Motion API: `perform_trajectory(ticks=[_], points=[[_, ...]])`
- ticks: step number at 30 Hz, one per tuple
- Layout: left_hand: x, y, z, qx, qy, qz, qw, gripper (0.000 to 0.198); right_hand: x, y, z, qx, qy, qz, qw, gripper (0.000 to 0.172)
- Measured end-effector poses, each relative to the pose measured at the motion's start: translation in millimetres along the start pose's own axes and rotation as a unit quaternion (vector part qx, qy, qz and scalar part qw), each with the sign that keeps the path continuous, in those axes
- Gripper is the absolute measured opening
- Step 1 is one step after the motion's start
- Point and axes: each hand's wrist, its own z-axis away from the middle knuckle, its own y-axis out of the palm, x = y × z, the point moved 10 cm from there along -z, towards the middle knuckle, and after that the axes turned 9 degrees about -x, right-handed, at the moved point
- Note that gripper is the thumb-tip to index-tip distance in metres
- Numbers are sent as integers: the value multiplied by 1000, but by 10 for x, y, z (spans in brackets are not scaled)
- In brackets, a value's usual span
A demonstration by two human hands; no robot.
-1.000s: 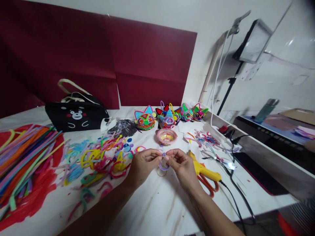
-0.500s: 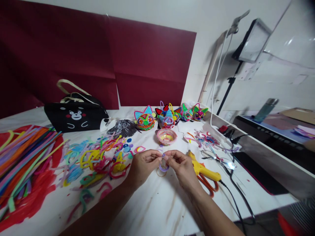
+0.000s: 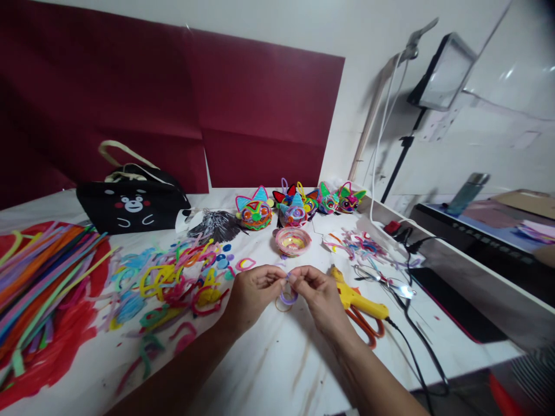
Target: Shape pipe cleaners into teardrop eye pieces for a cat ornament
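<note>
The left hand (image 3: 254, 294) and right hand (image 3: 319, 292) met at their fingertips, each pinching a purple strip (image 3: 289, 300) between thumb and finger; its pinched ends were probably overlapped, though too small to tell. Its loop hung below the fingers, just nearer than the bowl (image 3: 293, 251). A glue gun (image 3: 359, 299) lay beside the right hand, over orange scissors (image 3: 367, 330).

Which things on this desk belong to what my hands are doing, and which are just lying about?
Likely part of the job:
- purple loop, pinched between left hand and right hand
- fuzzy strips
- yellow glue gun

Seemingly just lying about:
- black bag
- flat black slab
- bottle, far right
</note>
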Motion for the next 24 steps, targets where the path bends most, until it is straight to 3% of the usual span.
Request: perform_trajectory(ticks=[12,24], points=[[11,19,-9,-12,1,-9,1000,19,-25,-35,5,-2,-6,39,999,33],[34,101,3,23,-19,-10,1000,16,-97,-34,51,11,4,53,998,32]])
